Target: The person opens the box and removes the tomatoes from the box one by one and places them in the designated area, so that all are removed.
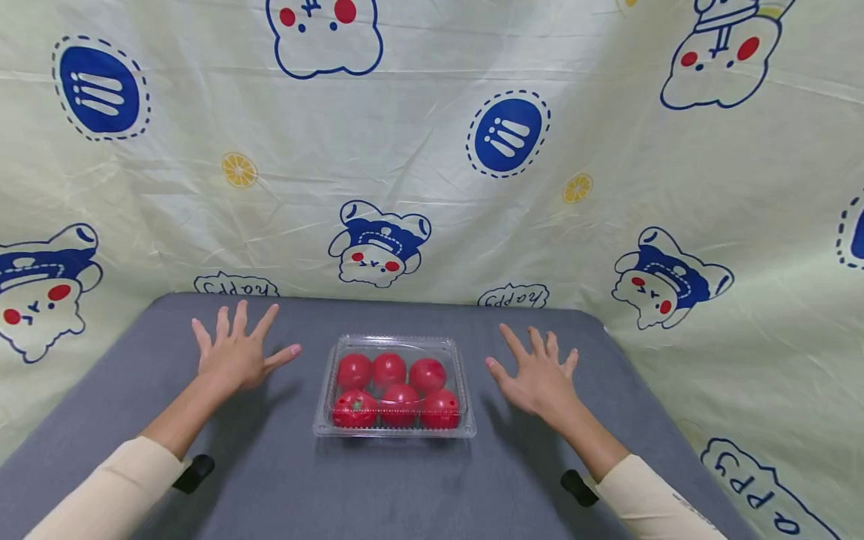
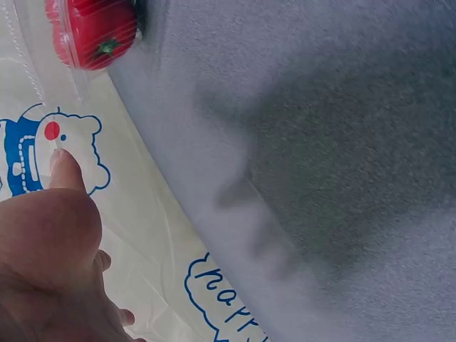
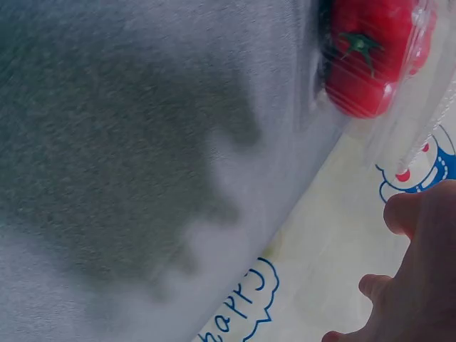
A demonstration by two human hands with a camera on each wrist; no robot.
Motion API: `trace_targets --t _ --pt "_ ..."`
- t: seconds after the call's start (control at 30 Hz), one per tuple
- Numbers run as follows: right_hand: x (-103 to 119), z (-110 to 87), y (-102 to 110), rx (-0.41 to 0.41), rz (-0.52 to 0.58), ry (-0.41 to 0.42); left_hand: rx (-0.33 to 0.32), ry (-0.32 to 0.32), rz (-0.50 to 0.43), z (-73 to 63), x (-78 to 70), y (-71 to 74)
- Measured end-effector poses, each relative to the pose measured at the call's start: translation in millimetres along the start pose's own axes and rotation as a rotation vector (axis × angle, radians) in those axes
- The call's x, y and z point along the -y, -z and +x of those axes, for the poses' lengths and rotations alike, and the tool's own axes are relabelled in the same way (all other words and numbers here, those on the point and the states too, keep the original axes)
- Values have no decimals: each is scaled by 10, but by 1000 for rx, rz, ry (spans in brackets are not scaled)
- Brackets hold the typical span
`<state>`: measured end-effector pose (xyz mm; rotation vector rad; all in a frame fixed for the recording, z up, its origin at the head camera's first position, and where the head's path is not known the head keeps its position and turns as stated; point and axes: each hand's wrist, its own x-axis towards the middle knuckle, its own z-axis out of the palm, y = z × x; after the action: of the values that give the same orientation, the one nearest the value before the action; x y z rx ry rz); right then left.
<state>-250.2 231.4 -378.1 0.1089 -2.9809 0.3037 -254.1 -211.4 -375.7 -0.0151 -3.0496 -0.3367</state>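
Observation:
A clear plastic box [image 1: 394, 433] with its lid down sits on the grey table, holding several red tomatoes [image 1: 399, 405]. To its left, my left hand [image 1: 235, 358] hovers over the table with the fingers spread and nothing in them. On the other side my right hand [image 1: 540, 379] is held up the same way, fingers apart and grasping nothing. Neither hand touches the box. In the left wrist view a tomato [image 2: 107, 32] with a green stem shows through the plastic at the top. The right wrist view also shows a tomato [image 3: 363, 64] inside the box.
The grey table [image 1: 398, 495] ends at a rounded back edge. Behind and beside it hangs a pale cloth [image 1: 432, 150] printed with bears, blue ovals and orange slices. A black strap piece shows under each sleeve, one at the left wrist [image 1: 193, 474].

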Motion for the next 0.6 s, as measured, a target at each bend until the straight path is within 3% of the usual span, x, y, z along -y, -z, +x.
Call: trace_targets --t 0.6 --pt "391 7 50 -4 -5 103 35 -49 -67 -41 -292 95"
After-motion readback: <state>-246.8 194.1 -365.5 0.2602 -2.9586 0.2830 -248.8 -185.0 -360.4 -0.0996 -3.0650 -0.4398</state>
